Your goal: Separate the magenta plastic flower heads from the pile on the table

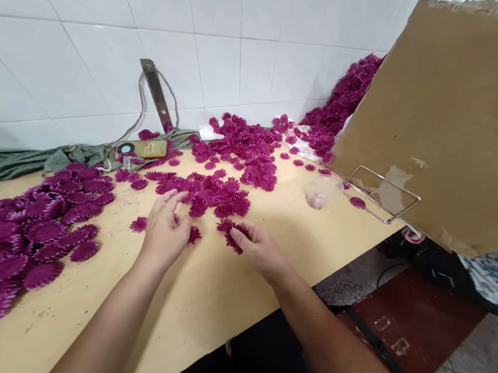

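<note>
My right hand [260,247] pinches a few magenta flower-shaped pieces [226,225] with toothed petals between thumb and fingers, over the near part of the tan tabletop [205,300]. To its left, my left hand [165,225] reaches over the table with its fingers stretched out and apart. One loose flower piece [194,235] shows just right of the left thumb, and a bit of magenta is partly hidden behind that thumb. Another single piece [139,224] lies left of the left hand. Directly beyond both hands spreads a loose pile of the same pieces [213,191].
Larger flower discs [25,240] are heaped at the left. A second heap [347,96] rises in the far right corner. At the right stand a clear plastic cup [318,198], a wire frame [386,195] and a cardboard sheet [442,124]. A yellowish phone-like object [148,148] lies near the wall.
</note>
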Motion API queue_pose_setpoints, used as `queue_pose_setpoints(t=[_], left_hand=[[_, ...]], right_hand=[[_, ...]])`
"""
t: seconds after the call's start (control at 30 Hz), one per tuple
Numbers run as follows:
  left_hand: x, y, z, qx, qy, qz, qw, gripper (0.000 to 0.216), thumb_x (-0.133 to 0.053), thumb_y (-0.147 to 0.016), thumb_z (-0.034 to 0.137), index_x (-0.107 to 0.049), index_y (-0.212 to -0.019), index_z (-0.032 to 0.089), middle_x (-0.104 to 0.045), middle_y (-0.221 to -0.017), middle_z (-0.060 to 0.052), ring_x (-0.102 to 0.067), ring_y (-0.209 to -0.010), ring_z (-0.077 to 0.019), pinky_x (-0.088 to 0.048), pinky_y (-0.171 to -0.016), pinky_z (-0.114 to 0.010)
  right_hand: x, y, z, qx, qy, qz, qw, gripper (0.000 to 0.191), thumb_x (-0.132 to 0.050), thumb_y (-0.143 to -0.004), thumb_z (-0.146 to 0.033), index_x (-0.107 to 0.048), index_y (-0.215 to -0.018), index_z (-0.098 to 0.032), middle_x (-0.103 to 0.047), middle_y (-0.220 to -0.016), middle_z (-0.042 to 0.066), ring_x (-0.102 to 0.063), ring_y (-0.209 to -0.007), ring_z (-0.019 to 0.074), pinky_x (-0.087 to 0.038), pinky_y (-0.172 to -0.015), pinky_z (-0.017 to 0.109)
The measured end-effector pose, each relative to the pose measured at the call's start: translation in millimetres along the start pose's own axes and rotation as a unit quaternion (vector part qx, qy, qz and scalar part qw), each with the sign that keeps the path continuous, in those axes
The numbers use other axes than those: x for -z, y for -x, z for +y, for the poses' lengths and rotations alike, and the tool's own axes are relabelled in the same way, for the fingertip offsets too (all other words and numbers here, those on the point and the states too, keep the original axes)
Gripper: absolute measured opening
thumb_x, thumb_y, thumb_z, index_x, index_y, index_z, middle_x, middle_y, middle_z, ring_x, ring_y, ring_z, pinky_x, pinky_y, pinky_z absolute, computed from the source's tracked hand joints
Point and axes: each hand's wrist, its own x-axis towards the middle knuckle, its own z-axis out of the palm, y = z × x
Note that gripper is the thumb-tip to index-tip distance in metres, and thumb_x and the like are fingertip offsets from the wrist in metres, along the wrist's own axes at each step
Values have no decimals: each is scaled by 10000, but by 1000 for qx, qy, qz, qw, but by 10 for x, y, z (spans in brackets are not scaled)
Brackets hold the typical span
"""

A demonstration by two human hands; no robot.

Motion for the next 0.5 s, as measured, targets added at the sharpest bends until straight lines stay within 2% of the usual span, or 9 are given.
queue_pose_setpoints(t=[0.07,0.13,0.23,0.37,0.5], left_hand=[[-9,148,85,-33,17,-71,997,307,-495,-709,273,-627,-977,198,-623,-1075,-77,-568,-990,-232,-441,-883,-393],[-32,278,178,-43,53,-136,988,291,-513,-733,370,-652,-932,208,-669,-964,-60,-597,-930,-224,-469,-834,-371],[-100,386,274,-21,103,-171,980,273,-587,-689,388,-671,-873,205,-688,-889,-59,-621,-840,-213,-481,-790,-358],[-180,345,249,52,196,-168,965,197,-633,-637,354,-659,-722,179,-664,-673,-33,-605,-645,-174,-488,-655,-315],[-209,230,133,109,293,-76,947,202,-691,-546,333,-583,-594,169,-566,-529,31,-506,-529,-102,-426,-561,-238]], right_hand=[[-21,-40,35,24,28,9,999,308,-544,-740,-444,-489,-653,-154,-420,-552,-52,-351,-490,52,-284,-486,218],[-52,-62,60,18,36,18,999,382,-509,-744,-517,-482,-623,-157,-390,-518,-56,-331,-471,54,-262,-465,225],[-92,-73,68,-7,25,24,999,478,-477,-721,-618,-468,-584,-160,-348,-480,-62,-321,-455,56,-246,-454,232],[-132,-30,36,1,-18,0,1000,525,-434,-694,-694,-428,-596,-178,-359,-494,-60,-334,-464,63,-261,-464,237],[-169,49,7,26,-1,-42,999,407,-518,-726,-567,-415,-641,-183,-378,-563,-54,-337,-514,71,-286,-503,237]])
